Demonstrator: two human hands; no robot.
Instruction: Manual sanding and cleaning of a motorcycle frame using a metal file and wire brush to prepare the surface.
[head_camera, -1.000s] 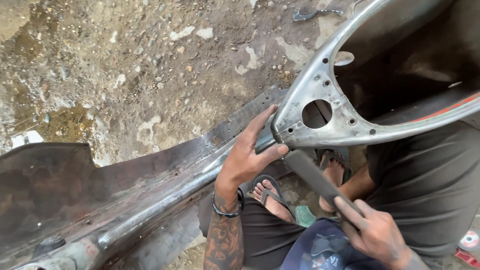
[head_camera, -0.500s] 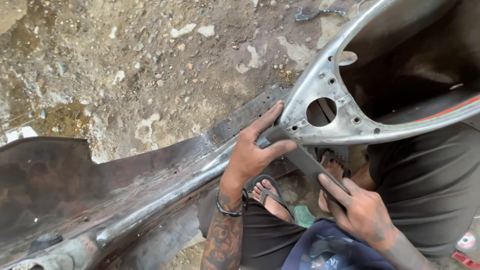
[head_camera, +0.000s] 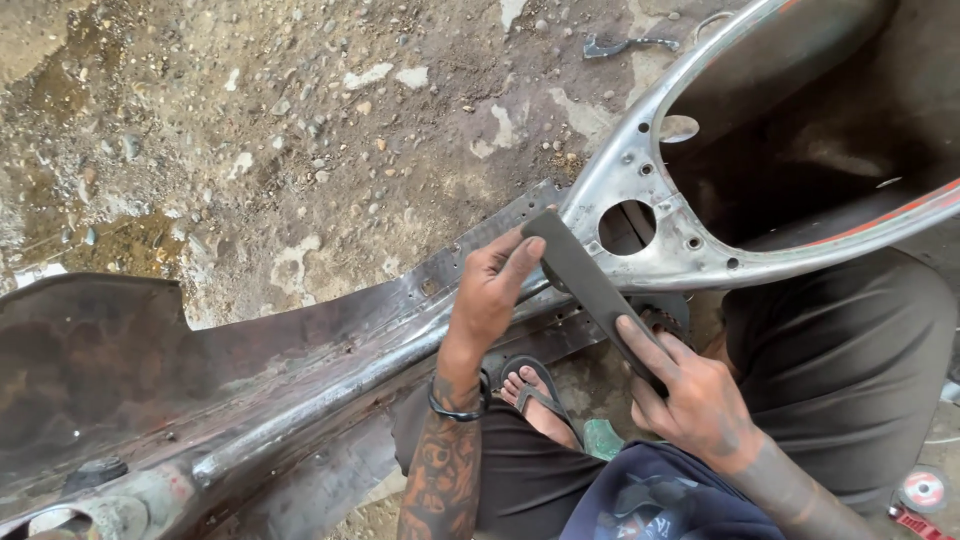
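A bare, rusty metal vehicle body frame (head_camera: 330, 370) lies across the dirt ground, its silver forked section (head_camera: 640, 170) with a round hole at the upper right. My right hand (head_camera: 690, 395) grips the lower end of a flat dark grey file (head_camera: 585, 280) that lies slanted over the frame's junction. My left hand (head_camera: 495, 285) presses fingertips on the file's upper end, with a black bracelet at its wrist. My foot in a sandal (head_camera: 540, 400) shows below the frame.
Gravelly dirt ground (head_camera: 250, 130) with white patches fills the upper left. A small metal bracket (head_camera: 620, 45) lies on the ground at the top. A round red-centred disc (head_camera: 922, 490) sits at the lower right, beside my dark trouser leg (head_camera: 840, 370).
The file has been pushed up and forward over the frame's junction. My left hand has shifted from gripping the frame to pressing on the file's tip; my right hand has moved forward.
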